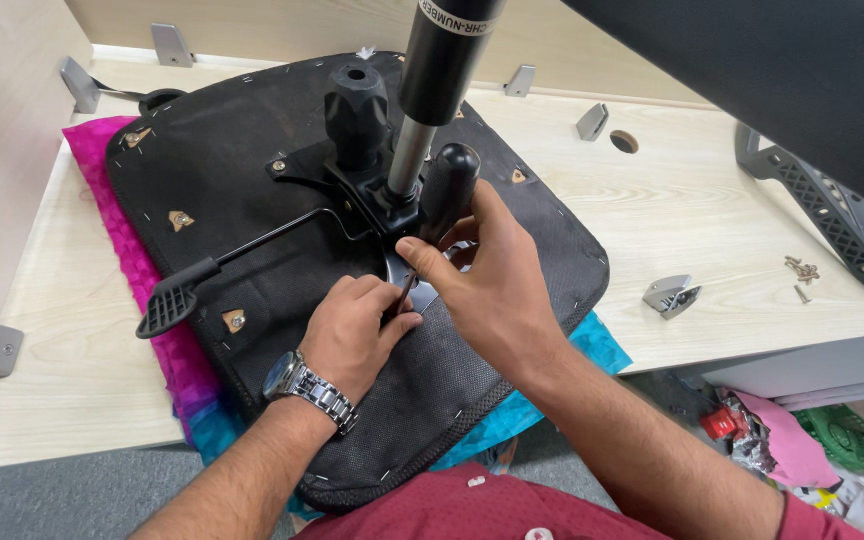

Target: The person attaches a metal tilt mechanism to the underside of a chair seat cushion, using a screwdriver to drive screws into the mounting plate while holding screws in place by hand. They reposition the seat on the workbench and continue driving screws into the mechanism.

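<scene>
An upturned black chair seat lies on a pink and blue cloth on a pale wooden table. A black metal mechanism plate with a gas cylinder and a lever paddle is mounted on it. My right hand grips the black handle of a screwdriver, whose shaft points down at the plate's near edge. My left hand, with a steel watch on its wrist, pinches the screwdriver's tip against the plate.
Loose screws and a small metal bracket lie on the table at right, by a black plastic armrest. Metal brackets stand along the table's back edge. Clutter and bags sit on the floor at lower right.
</scene>
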